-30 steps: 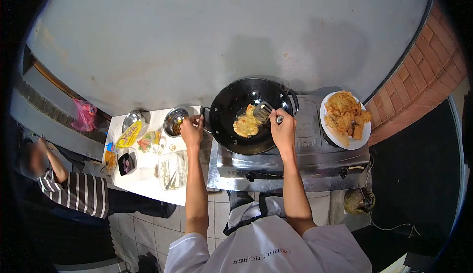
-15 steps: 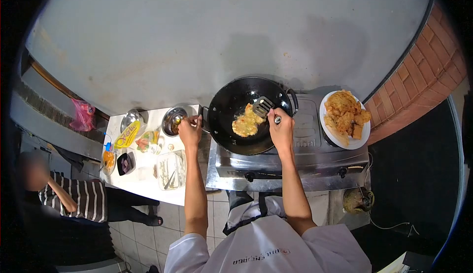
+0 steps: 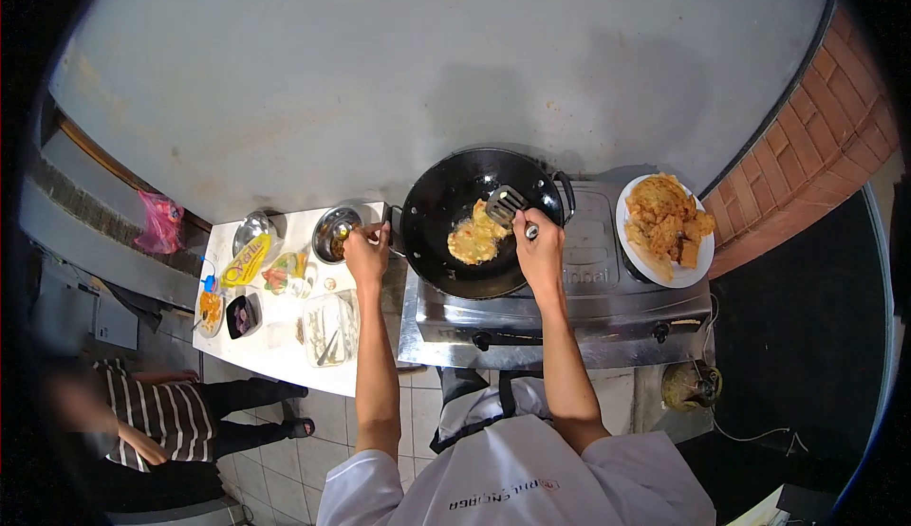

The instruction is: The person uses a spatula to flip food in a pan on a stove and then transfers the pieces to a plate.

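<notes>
Spatula (image 3: 505, 203) in right hand (image 3: 540, 245)

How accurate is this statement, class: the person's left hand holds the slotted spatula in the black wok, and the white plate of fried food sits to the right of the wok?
One detail is wrong: the head view shows the right hand holding the slotted spatula in the black wok. The rest stands.

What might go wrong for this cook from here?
The pale, uneven fritter might tear under the spatula. The right hand, bare and over the wok, could catch hot spatter. The wok might also shift if the left hand tugs its handle.
</notes>
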Demonstrator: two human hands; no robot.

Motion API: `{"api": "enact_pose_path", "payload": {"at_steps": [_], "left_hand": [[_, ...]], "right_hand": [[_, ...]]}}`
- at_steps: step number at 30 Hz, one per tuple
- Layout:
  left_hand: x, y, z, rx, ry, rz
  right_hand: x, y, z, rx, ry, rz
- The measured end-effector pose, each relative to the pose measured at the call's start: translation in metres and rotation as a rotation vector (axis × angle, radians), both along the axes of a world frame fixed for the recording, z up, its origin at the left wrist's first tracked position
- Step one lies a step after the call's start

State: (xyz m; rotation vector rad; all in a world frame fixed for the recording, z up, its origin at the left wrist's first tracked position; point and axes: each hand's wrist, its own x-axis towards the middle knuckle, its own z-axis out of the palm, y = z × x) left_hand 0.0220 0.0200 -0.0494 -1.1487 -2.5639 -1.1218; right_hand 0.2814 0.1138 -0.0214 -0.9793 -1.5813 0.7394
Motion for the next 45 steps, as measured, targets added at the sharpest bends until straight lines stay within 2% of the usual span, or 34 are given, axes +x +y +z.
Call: {"api": "enact_pose_path", "payload": {"at_steps": [9,12,14,21,37,45], "left_hand": [[0.003,-0.001,0.006,-0.014,0.01,-0.006],[0.002,-0.001,0.004,-0.012,0.009,-0.004],[0.001,-0.001,0.004,-0.011,0.014,0.0],[-0.002,-0.001,0.001,-0.009,0.034,-0.025],[0.004,-0.004,0.011,-0.047,0.035,-0.021],[-0.01,-0.002,0.015,-0.139,0.003,-0.111]], "right_hand": [[0.0,0.003,-0.004,0.085,0.023,-0.018],[0.006,-0.001,0.007,0.035,0.016,-0.02],[0.01,-0.005,0.017,-0.135,-0.039,-0.002],[0.007,-0.004,0.009,-0.063,-0.041,-0.022],[0.0,-0.006,0.007,-0.227,-0.11,-0.071],[-0.01,-0.008,0.006,-0.221,-0.116,-0.162]]}}
